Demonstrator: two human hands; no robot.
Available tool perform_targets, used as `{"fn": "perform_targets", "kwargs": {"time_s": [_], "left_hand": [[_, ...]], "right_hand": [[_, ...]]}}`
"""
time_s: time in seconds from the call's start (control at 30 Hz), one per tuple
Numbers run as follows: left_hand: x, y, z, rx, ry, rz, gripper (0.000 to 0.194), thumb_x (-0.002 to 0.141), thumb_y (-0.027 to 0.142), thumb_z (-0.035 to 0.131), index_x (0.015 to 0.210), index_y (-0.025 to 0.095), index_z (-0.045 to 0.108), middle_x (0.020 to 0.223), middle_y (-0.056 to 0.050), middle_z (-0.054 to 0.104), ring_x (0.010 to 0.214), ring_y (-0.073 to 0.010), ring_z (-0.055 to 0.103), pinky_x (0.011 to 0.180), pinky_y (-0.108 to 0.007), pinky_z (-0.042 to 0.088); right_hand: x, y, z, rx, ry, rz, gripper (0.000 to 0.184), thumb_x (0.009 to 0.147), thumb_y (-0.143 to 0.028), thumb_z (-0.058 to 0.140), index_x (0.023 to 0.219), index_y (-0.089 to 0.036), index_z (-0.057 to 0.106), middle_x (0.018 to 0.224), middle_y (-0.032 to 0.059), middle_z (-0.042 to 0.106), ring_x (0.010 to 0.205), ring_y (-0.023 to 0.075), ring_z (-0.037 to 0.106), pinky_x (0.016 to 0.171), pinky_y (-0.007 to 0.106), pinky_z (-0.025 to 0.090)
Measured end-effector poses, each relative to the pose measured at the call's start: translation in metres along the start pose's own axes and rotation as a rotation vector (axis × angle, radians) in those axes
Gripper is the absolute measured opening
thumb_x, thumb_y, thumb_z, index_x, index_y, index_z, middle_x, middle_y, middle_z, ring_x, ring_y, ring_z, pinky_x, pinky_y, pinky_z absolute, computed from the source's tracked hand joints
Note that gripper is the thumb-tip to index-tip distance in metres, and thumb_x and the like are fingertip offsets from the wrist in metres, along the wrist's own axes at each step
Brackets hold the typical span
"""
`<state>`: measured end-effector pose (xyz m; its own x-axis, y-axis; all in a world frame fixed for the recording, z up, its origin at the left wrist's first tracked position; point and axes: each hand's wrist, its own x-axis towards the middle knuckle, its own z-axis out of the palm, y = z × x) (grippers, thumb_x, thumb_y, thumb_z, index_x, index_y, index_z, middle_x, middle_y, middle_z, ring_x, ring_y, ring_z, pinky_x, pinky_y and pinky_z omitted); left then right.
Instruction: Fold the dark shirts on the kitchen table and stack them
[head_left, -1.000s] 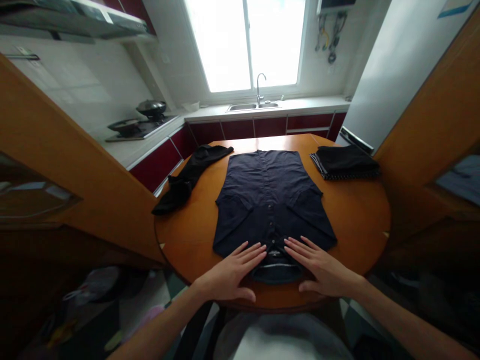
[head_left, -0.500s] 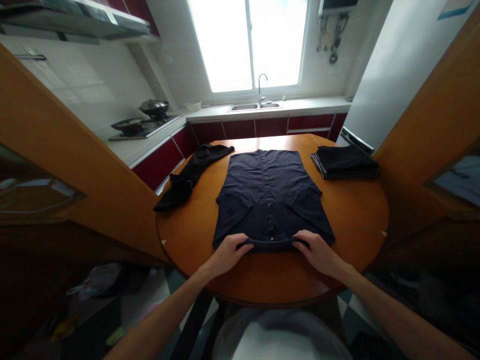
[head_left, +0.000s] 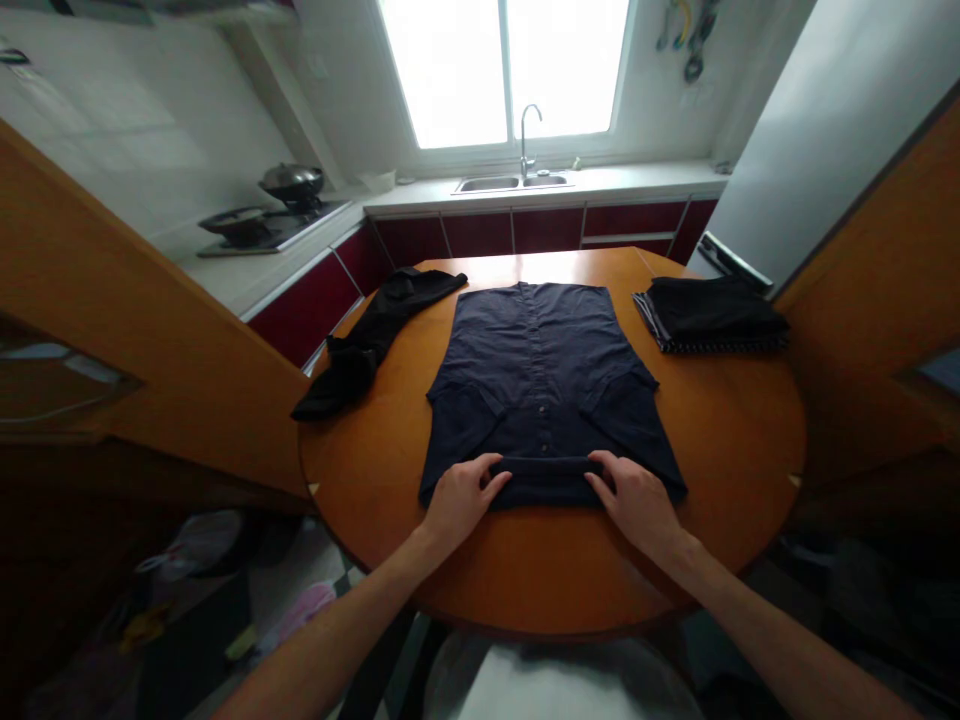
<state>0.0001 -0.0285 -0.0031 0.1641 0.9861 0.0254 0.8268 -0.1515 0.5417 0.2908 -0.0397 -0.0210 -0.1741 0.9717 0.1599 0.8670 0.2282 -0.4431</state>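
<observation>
A dark navy buttoned shirt [head_left: 536, 350] lies spread on the wooden table [head_left: 547, 570], its sleeves tucked in over the body. At the near edge its collar is turned over into a narrow band. My left hand [head_left: 463, 497] pinches the left end of this band between thumb and fingers. The right end is pinched by my right hand [head_left: 634, 500] in the same way. Between the two hands the band runs straight across, just below a small button.
A crumpled black garment [head_left: 382, 325] lies along the table's left side. Folded dark clothes [head_left: 712, 315] are stacked at the right. Behind the table are a counter with a sink [head_left: 491, 184], a stove with pans [head_left: 292, 185] and a fridge [head_left: 810, 130].
Both hands have moved slightly away from me over the shirt, turning the collar band further onto the cloth. The head view has tilted down and come a little closer.
</observation>
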Motion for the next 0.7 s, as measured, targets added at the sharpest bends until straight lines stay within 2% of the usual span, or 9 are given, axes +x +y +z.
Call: {"fn": "perform_targets", "kwargs": {"time_s": [0.07,0.13,0.17,0.23,0.3,0.37,0.5,0.7], "left_hand": [[-0.003,0.004,-0.001,0.082,0.053,0.048,0.035,0.097,0.041,0.057,0.123,0.019,0.068,0.089,-0.005,0.072,0.081,-0.0222,0.069,0.076,-0.032,0.053],[-0.006,0.012,-0.003,0.152,0.108,0.187,0.04,0.102,0.036,0.049,0.136,0.019,0.06,0.114,-0.01,0.07,0.105,-0.0246,0.067,0.093,-0.036,0.052],[-0.007,0.017,-0.004,0.185,0.105,0.286,0.043,0.103,0.034,0.045,0.143,0.019,0.054,0.128,-0.012,0.065,0.12,-0.0251,0.062,0.104,-0.039,0.047],[-0.008,0.029,-0.004,0.243,0.026,0.482,0.051,0.105,0.033,0.039,0.154,0.018,0.039,0.152,-0.012,0.049,0.143,-0.0248,0.043,0.12,-0.043,0.031],[-0.008,0.039,0.0,0.29,-0.079,0.597,0.06,0.105,0.039,0.039,0.159,0.016,0.026,0.162,-0.012,0.035,0.152,-0.0243,0.026,0.125,-0.046,0.018],[-0.008,0.042,0.007,0.322,-0.14,0.622,0.069,0.104,0.047,0.039,0.161,0.013,0.018,0.165,-0.014,0.028,0.155,-0.0247,0.018,0.126,-0.046,0.013],[-0.01,0.033,0.015,0.343,-0.189,0.603,0.077,0.102,0.054,0.04,0.162,0.013,0.013,0.167,-0.014,0.02,0.156,-0.0244,0.013,0.126,-0.045,0.009],[-0.018,0.008,0.005,0.368,-0.18,0.542,0.075,0.103,0.052,0.041,0.162,0.015,0.013,0.168,-0.012,0.017,0.156,-0.0235,0.012,0.126,-0.044,0.012]], "right_hand": [[-0.002,-0.005,-0.004,-0.041,0.036,-0.023,0.033,0.101,-0.036,0.043,0.121,-0.022,0.066,0.098,0.0105,0.072,0.091,0.0274,0.068,0.08,0.039,0.055],[-0.003,-0.013,-0.008,-0.08,0.089,-0.063,0.037,0.101,-0.034,0.042,0.128,-0.022,0.064,0.112,0.0136,0.07,0.106,0.0305,0.065,0.089,0.044,0.053],[-0.003,-0.018,-0.009,-0.091,0.106,-0.104,0.039,0.102,-0.032,0.042,0.134,-0.021,0.061,0.123,0.0145,0.067,0.116,0.0315,0.061,0.096,0.046,0.05],[-0.002,-0.029,-0.009,-0.092,0.095,-0.229,0.045,0.102,-0.03,0.041,0.145,-0.02,0.052,0.145,0.013,0.055,0.136,0.0306,0.048,0.111,0.049,0.041],[-0.001,-0.037,-0.006,-0.085,0.028,-0.36,0.053,0.102,-0.029,0.041,0.154,-0.018,0.04,0.16,0.0102,0.039,0.149,0.0279,0.031,0.121,0.049,0.028],[0.0,-0.04,0.001,-0.09,-0.047,-0.424,0.061,0.101,-0.031,0.043,0.159,-0.015,0.03,0.165,0.0105,0.03,0.153,0.0269,0.022,0.124,0.05,0.02],[-0.005,-0.03,0.01,-0.107,-0.133,-0.424,0.069,0.1,-0.037,0.047,0.161,-0.014,0.024,0.166,0.0116,0.024,0.154,0.0262,0.018,0.126,0.05,0.016],[-0.014,-0.009,0.004,-0.149,-0.129,-0.389,0.071,0.1,-0.041,0.046,0.162,-0.017,0.02,0.166,0.0099,0.023,0.154,0.0257,0.019,0.126,0.049,0.016]]}}
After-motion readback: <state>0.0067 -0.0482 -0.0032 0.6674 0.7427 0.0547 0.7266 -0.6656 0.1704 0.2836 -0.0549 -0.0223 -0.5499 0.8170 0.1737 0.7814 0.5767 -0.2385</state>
